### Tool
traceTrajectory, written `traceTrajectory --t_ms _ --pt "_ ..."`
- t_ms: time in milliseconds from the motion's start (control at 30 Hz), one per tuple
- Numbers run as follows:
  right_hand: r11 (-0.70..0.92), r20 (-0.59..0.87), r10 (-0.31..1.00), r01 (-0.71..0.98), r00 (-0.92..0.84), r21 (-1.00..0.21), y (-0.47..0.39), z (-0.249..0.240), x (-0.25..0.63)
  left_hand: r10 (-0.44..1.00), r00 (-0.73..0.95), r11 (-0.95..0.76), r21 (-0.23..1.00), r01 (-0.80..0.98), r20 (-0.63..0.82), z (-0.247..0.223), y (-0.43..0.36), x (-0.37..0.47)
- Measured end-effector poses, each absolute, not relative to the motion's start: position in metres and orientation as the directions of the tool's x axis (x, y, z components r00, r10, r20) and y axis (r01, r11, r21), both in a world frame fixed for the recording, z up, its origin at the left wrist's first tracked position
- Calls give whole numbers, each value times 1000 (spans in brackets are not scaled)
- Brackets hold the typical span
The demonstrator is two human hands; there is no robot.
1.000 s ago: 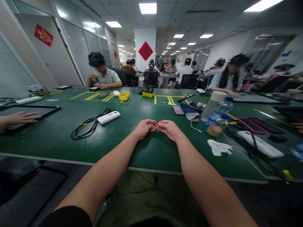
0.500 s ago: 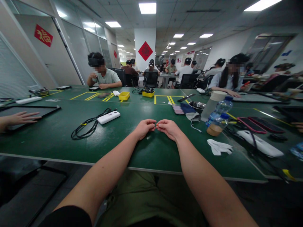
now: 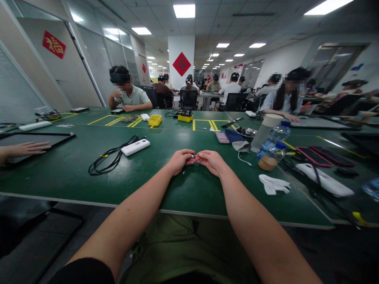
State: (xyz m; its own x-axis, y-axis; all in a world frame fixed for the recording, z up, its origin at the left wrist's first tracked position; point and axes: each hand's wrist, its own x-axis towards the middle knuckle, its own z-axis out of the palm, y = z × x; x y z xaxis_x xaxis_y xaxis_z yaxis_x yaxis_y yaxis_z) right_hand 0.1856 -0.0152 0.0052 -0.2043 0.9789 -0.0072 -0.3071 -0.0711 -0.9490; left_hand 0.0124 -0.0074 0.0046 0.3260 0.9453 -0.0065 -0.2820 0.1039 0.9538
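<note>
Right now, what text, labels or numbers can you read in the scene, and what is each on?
White power bank: a short dark mark, maybe "5", too small to be sure.
Red diamond sign on the pillar: dark character, unreadable.
Red sign on the left wall: gold character, unreadable.
Tiny part between left hand and right hand: no text visible.

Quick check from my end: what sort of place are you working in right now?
Most likely an open-plan office used as a shared workroom: long green tables marked with yellow tape, ceiling light panels, and many people seated at work, several wearing head-mounted gear. My left hand and right hand pinch a tiny part.
</note>
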Motion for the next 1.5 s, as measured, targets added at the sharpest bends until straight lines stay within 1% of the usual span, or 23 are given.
traceTrajectory --t_ms 167,333,567,900,1267,1500 --pt "-86 -12 977 -337 -215 -938 -16 7 186 946 325 124 944 -305 -19 3 -5 12" --pt "-93 -24 978 -328 -208 -940 -16 7 186 946 325 130 939 -318 -21 2 -4 12" --pt "-81 -18 980 -315 -197 -946 -15 6 186 949 313 70 961 -266 18 1 -4 11" --pt "-99 -33 975 -302 -219 -948 -15 4 186 947 321 56 974 -221 19 2 -6 12" --pt "-94 -24 975 -311 -221 -946 -15 4 185 941 339 91 951 -296 15 4 -6 11" --pt "-71 3 977 -341 -212 -938 -18 8 184 946 322 53 958 -280 42 6 -10 12"
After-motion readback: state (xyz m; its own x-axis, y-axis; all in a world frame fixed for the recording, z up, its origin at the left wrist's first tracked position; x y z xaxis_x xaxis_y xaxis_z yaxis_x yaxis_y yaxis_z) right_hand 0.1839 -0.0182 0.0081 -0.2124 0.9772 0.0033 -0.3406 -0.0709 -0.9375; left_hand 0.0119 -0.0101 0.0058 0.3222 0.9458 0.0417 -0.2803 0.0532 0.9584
